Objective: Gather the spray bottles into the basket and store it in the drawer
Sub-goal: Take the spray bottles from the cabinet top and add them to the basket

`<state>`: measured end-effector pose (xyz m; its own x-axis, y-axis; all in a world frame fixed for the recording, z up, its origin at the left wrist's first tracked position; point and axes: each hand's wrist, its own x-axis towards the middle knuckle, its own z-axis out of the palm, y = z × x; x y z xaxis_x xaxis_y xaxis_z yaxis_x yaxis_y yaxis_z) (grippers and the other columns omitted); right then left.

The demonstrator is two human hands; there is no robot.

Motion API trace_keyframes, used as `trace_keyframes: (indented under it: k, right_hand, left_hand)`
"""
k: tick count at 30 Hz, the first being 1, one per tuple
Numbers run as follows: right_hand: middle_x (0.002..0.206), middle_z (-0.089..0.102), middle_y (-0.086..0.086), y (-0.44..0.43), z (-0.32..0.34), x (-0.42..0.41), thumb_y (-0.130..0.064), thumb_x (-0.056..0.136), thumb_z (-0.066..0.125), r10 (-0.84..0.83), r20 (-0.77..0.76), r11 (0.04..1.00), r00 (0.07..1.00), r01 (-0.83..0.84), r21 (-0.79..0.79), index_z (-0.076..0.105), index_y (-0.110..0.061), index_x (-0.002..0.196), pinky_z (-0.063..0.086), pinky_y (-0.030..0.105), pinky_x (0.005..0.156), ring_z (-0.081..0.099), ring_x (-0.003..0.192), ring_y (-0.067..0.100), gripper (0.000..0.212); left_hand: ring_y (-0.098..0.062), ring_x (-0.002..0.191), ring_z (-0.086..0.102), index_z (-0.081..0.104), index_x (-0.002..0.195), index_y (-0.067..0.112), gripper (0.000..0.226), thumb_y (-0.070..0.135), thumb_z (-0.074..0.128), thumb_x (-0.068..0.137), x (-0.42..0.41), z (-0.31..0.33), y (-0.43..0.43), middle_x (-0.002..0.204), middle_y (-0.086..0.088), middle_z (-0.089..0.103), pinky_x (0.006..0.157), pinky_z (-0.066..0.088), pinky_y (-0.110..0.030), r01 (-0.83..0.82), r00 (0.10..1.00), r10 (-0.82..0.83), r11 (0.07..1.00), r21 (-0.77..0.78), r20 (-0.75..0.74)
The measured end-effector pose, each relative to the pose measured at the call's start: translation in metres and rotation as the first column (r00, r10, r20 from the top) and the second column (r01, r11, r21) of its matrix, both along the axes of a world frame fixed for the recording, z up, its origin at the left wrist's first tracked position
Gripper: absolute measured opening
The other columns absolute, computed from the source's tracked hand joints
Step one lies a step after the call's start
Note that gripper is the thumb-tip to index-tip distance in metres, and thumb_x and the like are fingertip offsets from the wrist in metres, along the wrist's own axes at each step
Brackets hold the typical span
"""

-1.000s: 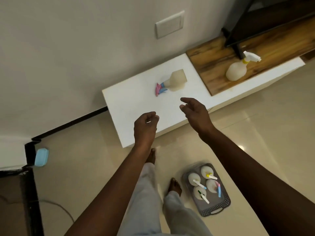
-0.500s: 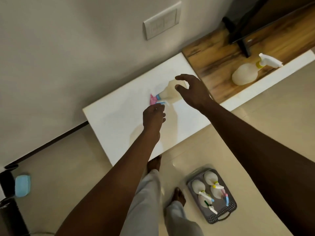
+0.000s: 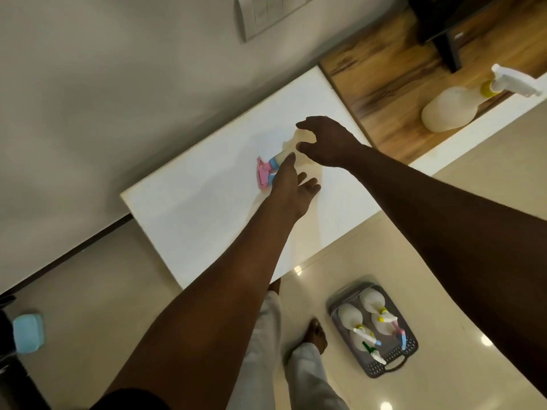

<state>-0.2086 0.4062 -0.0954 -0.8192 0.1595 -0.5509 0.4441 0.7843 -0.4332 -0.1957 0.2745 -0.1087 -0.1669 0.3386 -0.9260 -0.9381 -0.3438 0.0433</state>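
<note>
Both grips, left hand (image 3: pixel 291 187) and right hand (image 3: pixel 328 142), hover open mid-frame over the light, slick spray bottle (image 3: pixel 284 153); grasp its body.

Bare arms, bare feet (image 3: pixel 316 335), pale trousers (image 3: pixel 307 377).

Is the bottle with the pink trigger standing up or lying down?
Lying down: the pink-trigger bottle lies sideways on the white counter.

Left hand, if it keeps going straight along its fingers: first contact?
Likely the pink-and-blue spray head of the lying bottle; the left hand has its fingertips right at it. Whether they already touch is unclear.
</note>
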Motion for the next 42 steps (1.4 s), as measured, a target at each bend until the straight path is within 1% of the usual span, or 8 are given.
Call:
trace_keyframes:
  k: [9,12,17,20,25,31,36,42]
  right_hand:
    - [0.149,0.047,0.01,-0.002,-0.003,0.036,-0.04,0.099,0.061,-0.127,-0.017,0.991,0.992,0.127,0.033,0.052,-0.019,0.152,0.045,0.035,0.104,0.049,0.135,0.03,0.057]
    - [0.142,0.05,0.009,-0.004,-0.001,0.061,-0.04,0.098,0.062,-0.24,-0.038,0.971,0.97,0.24,0.013,0.059,-0.019,0.147,0.041,0.028,0.094,0.052,0.129,0.028,0.053]
    - [0.143,0.055,0.004,-0.011,0.005,0.122,-0.039,0.098,0.063,-0.502,-0.101,0.864,0.859,0.493,-0.103,0.064,-0.023,0.139,0.038,0.023,0.097,0.056,0.13,0.021,0.044]
    - [0.139,0.062,0.002,-0.014,0.007,0.163,-0.041,0.097,0.063,-0.618,-0.118,0.783,0.777,0.596,-0.177,0.063,-0.024,0.132,0.042,0.026,0.091,0.06,0.121,0.02,0.039]
    - [0.116,0.064,-0.006,-0.022,0.012,0.247,-0.04,0.095,0.068,-0.824,-0.134,0.564,0.551,0.769,-0.301,0.056,-0.019,0.123,0.052,0.031,0.084,0.061,0.102,0.015,0.036]
    - [0.137,0.06,-0.007,-0.036,0.018,0.369,-0.035,0.097,0.067,-0.968,-0.065,0.248,0.242,0.884,-0.396,0.053,-0.026,0.141,0.045,0.023,0.092,0.057,0.122,0.014,0.047]
    - [0.156,0.049,0.003,-0.053,0.028,0.481,-0.025,0.103,0.062,-0.993,-0.003,0.107,0.119,0.888,-0.447,0.046,-0.021,0.154,0.045,0.037,0.115,0.052,0.138,0.021,0.054]
    - [0.153,0.052,0.005,-0.075,0.018,0.615,-0.01,0.101,0.062,-0.996,0.074,-0.079,-0.049,0.865,-0.495,0.047,-0.019,0.154,0.045,0.048,0.116,0.053,0.139,0.023,0.056]
  left_hand:
    - [-0.031,0.099,0.063,0.051,0.138,0.01,0.046,0.032,0.066,0.101,0.011,-0.012,0.009,0.139,-0.018,0.058,0.11,0.049,-0.051,0.05,0.994,-0.055,0.998,-0.049,-0.099]
    - [-0.033,0.105,0.065,0.052,0.139,0.01,0.049,0.025,0.072,0.097,0.028,-0.01,0.004,0.14,-0.019,0.059,0.109,0.053,-0.052,0.077,0.989,-0.084,0.995,-0.063,-0.119]
    - [-0.03,0.108,0.066,0.058,0.124,0.016,0.032,0.016,0.072,0.096,0.063,-0.001,-0.003,0.12,-0.014,0.066,0.101,0.056,-0.05,0.183,0.959,-0.187,0.982,-0.039,-0.211]
    - [-0.031,0.121,0.066,0.052,0.144,0.019,0.052,0.015,0.072,0.096,0.088,0.004,-0.003,0.134,-0.013,0.065,0.109,0.052,-0.051,0.306,0.895,-0.324,0.946,-0.106,-0.306]
    - [-0.031,0.132,0.059,0.048,0.146,0.029,0.07,0.013,0.082,0.087,0.144,0.02,0.011,0.148,-0.008,0.057,0.115,0.048,-0.052,0.485,0.697,-0.582,0.813,-0.321,-0.42]
    - [-0.024,0.121,0.065,0.056,0.139,0.027,0.069,0.008,0.086,0.079,0.248,0.033,0.029,0.139,-0.003,0.064,0.102,0.058,-0.04,0.624,0.432,-0.753,0.647,-0.438,-0.497]
    - [-0.018,0.117,0.066,0.058,0.127,0.029,0.065,0.008,0.088,0.074,0.35,0.034,0.029,0.125,0.007,0.066,0.098,0.058,-0.037,0.697,0.192,-0.815,0.505,-0.508,-0.547]
    - [-0.025,0.127,0.063,0.052,0.142,0.019,0.08,0.013,0.091,0.073,0.471,0.02,0.026,0.141,-0.007,0.061,0.107,0.054,-0.047,0.751,-0.144,-0.837,0.255,-0.609,-0.528]
